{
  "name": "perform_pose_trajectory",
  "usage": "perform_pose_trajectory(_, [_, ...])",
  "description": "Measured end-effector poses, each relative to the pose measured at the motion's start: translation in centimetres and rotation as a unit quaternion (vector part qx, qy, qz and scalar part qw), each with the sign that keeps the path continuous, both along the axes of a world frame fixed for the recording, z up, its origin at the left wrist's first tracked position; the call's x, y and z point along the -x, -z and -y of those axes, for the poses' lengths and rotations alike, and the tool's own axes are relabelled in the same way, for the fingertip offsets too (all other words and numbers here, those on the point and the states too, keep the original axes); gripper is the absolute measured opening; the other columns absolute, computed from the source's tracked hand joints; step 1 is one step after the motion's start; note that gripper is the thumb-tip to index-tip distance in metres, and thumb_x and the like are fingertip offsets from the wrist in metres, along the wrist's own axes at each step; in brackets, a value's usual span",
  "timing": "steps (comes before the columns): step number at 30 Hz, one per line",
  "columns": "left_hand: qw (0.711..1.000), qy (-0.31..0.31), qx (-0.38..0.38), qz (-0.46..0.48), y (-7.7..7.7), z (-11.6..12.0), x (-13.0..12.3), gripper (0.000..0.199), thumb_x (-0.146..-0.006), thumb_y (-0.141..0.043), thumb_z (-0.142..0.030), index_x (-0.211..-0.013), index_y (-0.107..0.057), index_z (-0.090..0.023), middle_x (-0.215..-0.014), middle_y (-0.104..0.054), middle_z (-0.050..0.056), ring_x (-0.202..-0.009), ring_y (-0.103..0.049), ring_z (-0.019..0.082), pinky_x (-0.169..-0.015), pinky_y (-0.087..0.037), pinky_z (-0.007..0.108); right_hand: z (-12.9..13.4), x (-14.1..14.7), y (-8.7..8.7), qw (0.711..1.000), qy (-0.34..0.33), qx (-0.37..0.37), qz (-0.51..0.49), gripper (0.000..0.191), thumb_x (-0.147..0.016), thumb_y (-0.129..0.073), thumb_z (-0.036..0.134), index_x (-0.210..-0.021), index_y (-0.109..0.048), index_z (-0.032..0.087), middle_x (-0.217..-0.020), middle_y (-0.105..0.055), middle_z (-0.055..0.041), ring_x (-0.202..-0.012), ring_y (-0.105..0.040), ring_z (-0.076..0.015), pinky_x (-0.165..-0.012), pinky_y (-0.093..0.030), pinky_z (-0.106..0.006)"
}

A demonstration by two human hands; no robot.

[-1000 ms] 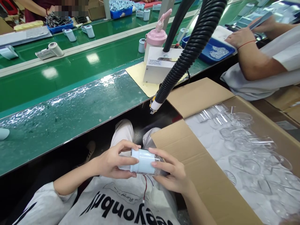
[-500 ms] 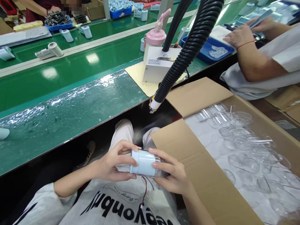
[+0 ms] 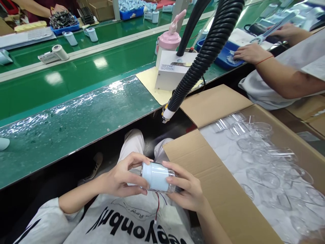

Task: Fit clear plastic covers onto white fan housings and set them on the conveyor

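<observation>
Above my lap I hold a light-blue cylindrical housing (image 3: pixel 158 177) on its side, with a clear plastic cup (image 3: pixel 173 181) around its right end. My left hand (image 3: pixel 129 176) grips the left end between thumb and fingers. My right hand (image 3: pixel 188 186) is closed around the clear cup end, fingertips reaching onto the blue part. Below the housing hang thin wires (image 3: pixel 158 205), one red, with a small white connector at the end. My palms hide part of both ends.
On my right stands an open cardboard box (image 3: pixel 203 169) with several clear plastic cups (image 3: pixel 266 179). A black ribbed hose (image 3: pixel 200 64) hangs ahead, near a white device (image 3: pixel 170 73) and pink-lidded bottle (image 3: pixel 169 40). Beyond runs a green conveyor (image 3: pixel 83 78). A co-worker's hand (image 3: pixel 254 53) is at a blue tray (image 3: pixel 225 56).
My hands keep hold of the housing, which has shifted very slightly right. The co-worker's hand has moved left and down to the blue tray. Parts on the far belt have drifted left.
</observation>
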State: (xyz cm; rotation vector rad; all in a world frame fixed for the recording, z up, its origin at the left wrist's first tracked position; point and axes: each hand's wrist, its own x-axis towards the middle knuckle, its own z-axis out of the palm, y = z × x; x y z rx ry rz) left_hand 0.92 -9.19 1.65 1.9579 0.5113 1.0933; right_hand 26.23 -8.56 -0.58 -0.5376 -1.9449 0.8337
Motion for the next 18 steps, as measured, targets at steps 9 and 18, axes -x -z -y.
perform_pose_trajectory(9, [0.984,-0.028,0.153,-0.085,0.26,0.36,0.16,0.077,-0.079,-0.08,-0.039,-0.148,-0.046,-0.041,-0.163,-0.034,0.013,-0.147,-0.04,0.036,-0.113,-0.044,0.056,0.28,0.02,0.34,0.952,-0.029,0.304,-0.029,0.058,-0.084,-0.078,0.049,-0.135,-0.062,0.027,-0.126,-0.07,-0.0132,-0.109,-0.072,-0.0284,-0.079,-0.065,-0.032])
perform_pose_trajectory(18, [0.966,-0.011,0.247,-0.072,-0.01,0.51,-0.45,0.081,-0.084,-0.078,-0.024,-0.153,-0.038,-0.038,-0.156,-0.048,0.011,-0.135,-0.057,0.029,-0.105,-0.056,0.046,0.49,-0.31,0.46,0.91,-0.04,0.41,-0.052,0.051,-0.082,-0.082,0.045,-0.129,-0.069,0.029,-0.124,-0.071,-0.0102,-0.087,-0.075,-0.0225,-0.073,-0.066,-0.032])
